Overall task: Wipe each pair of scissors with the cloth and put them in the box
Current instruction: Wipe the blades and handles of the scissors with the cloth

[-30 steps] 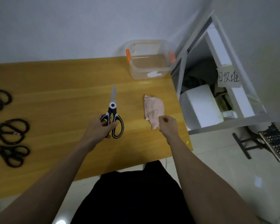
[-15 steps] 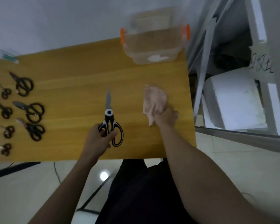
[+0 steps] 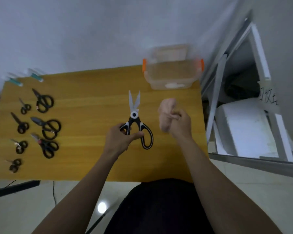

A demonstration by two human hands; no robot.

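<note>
1. The scissors [image 3: 137,122] in the left hand [image 3: 120,141], closed half a second ago, now have parted blades.
2. The right hand [image 3: 180,126] has lifted the bunched cloth [image 3: 167,112], gripping it.
3. The box [image 3: 172,73] sits beyond both hands on the wooden table [image 3: 91,92]; spare scissors [image 3: 46,127] lie far left of the left hand.

Eight pairs of scissors [image 3: 137,122], one cloth [image 3: 167,114], one clear box [image 3: 172,74], two tubes [image 3: 35,76].

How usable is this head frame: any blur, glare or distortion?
Head view: dim, soft throughout; motion blur smears the clear box and cloth; the held scissors stay readable; wide-angle bends the table edge; a lamp glare spot on the floor.
</note>
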